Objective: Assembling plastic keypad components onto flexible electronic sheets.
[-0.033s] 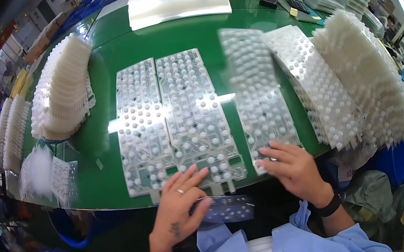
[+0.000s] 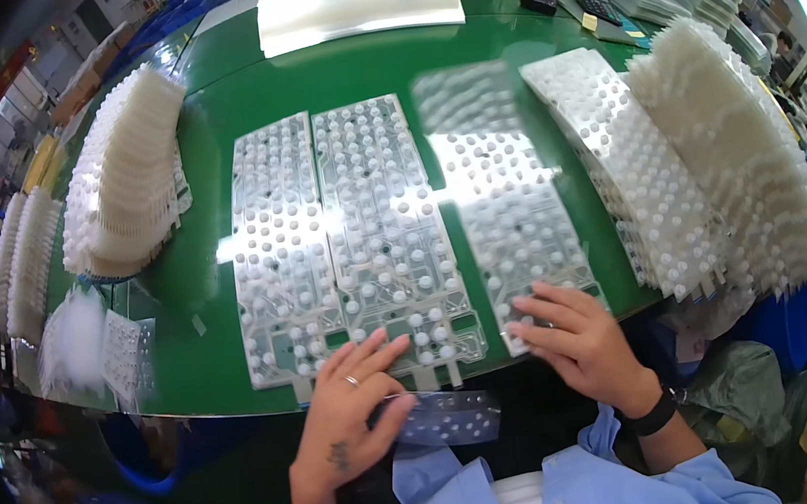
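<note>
left hand (image 2: 347, 410) spread, right hand (image 2: 584, 346) touching dotted sheet (image 2: 514, 208), grip unclear; white stack (image 2: 740, 160) stands rightward.

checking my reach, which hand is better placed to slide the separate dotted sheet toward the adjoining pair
Probably the right hand: it is at the near end of the separate dotted sheet, while the left hand is at the adjoining pair.

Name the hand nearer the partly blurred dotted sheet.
Right. The right hand touches the dotted sheet at its near end; the left hand lies apart, left of it.
</note>
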The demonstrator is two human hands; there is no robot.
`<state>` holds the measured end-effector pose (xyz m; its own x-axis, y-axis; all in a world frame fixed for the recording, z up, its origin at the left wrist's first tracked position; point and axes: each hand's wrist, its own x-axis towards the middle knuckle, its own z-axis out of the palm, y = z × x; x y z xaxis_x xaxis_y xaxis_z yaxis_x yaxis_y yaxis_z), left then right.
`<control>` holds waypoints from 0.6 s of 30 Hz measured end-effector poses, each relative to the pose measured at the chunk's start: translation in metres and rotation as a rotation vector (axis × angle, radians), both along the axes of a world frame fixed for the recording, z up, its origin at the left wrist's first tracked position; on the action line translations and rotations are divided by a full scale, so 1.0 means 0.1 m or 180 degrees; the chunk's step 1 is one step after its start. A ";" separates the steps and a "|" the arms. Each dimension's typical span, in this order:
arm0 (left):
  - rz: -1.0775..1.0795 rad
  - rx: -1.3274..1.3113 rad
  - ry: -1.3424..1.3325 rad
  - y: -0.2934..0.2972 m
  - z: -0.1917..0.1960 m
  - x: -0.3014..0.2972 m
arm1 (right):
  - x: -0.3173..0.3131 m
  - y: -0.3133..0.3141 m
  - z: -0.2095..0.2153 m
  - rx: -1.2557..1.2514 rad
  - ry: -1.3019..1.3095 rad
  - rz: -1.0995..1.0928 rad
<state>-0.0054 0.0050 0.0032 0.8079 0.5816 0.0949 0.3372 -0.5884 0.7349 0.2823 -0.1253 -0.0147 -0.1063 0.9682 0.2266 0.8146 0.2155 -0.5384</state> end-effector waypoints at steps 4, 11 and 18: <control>0.0262 -0.0013 -0.0103 -0.09 0.09 -0.02 | -0.11 0.06 0.10 0.0072 0.0087 0.0134; 0.0730 -0.0582 -0.0935 -0.60 0.07 0.30 | -0.33 -0.17 0.42 -0.0449 0.2341 -0.0158; 0.0444 -0.0204 -0.0827 -0.70 -0.01 0.59 | -0.33 -0.44 0.30 -0.1150 0.2945 -0.0653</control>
<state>0.0540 -0.0648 0.0021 0.6733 0.6968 0.2474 0.2074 -0.4991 0.8414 0.2489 -0.1691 0.0149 0.1385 0.9749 -0.1741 0.0478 -0.1822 -0.9821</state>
